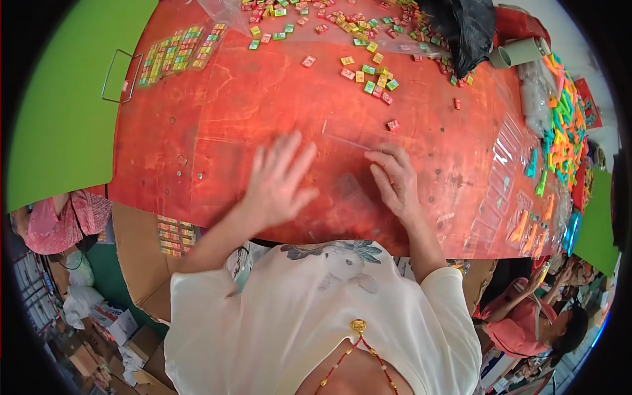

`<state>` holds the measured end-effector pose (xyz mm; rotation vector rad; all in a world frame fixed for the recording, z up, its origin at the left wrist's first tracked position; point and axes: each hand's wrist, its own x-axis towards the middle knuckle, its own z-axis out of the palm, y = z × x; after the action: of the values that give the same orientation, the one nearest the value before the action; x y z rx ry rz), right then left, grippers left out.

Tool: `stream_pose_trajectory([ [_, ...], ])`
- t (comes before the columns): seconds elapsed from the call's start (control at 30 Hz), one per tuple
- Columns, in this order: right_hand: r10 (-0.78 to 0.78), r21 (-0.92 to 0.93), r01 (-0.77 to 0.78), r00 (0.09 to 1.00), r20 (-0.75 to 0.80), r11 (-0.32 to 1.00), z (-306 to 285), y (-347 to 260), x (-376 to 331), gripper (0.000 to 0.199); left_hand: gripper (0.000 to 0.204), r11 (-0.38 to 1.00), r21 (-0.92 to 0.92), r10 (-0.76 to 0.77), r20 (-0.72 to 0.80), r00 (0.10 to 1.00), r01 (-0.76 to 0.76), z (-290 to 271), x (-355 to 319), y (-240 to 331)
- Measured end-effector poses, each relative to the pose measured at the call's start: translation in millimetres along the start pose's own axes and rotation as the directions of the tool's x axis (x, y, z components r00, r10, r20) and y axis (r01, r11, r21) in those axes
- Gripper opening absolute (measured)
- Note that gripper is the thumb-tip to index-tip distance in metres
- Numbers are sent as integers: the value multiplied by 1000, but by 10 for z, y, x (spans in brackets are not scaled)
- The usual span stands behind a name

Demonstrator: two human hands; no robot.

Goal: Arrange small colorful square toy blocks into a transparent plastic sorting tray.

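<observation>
My left hand (280, 181) is over the middle of the red table (250, 112), smeared by motion, its fingers spread and nothing visible in them. To its right, my right hand (397, 178) pinches the edge of a thin clear plastic tray (347, 141) between thumb and fingers. The tray is hard to make out against the red surface. Beyond the hands lie small printed packs (370, 85) in red, yellow and green, some loose and several heaped at the far edge. Rows of such packs (174, 56) lie in clear trays at the far left.
Clear plastic trays (490, 197) line the table's right side, beside a pile of bright plastic pieces (567, 135). A black bag (471, 33) stands at the far right. Below the left edge is a cardboard box (141, 263) with filled trays inside. Other people sit at both sides.
</observation>
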<state>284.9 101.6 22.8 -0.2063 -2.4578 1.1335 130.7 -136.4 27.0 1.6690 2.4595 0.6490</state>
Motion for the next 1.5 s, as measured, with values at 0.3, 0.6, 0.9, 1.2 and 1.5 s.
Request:
stream_pose_trajectory([
  [0.3, -64, -415, 49, 998, -22, 908, 141, -40, -168, 32, 60, 991, -85, 98, -95, 991, -107, 199, 149, 314],
  [0.6, 86, -429, -184, 968, -237, 885, -26, 326, 330, 35, 50, 992, 44, 123, -151, 981, -118, 278, 1046, 13],
  [0.9, 223, -531, -269, 963, -150, 803, 263, 734, 1191, 36, 44, 965, 264, 29, -133, 991, 7, 554, 1873, -399],
  [1.2, 13, -229, -35, 995, -99, 973, 322, 604, 1005, 23, 49, 983, 118, -124, -146, 981, 142, 219, 1037, -490],
  [1.5, -92, -443, 120, 992, 85, 888, 402, 183, 519, 15, 45, 976, 165, -140, -17, 990, 140, 68, 983, -525],
])
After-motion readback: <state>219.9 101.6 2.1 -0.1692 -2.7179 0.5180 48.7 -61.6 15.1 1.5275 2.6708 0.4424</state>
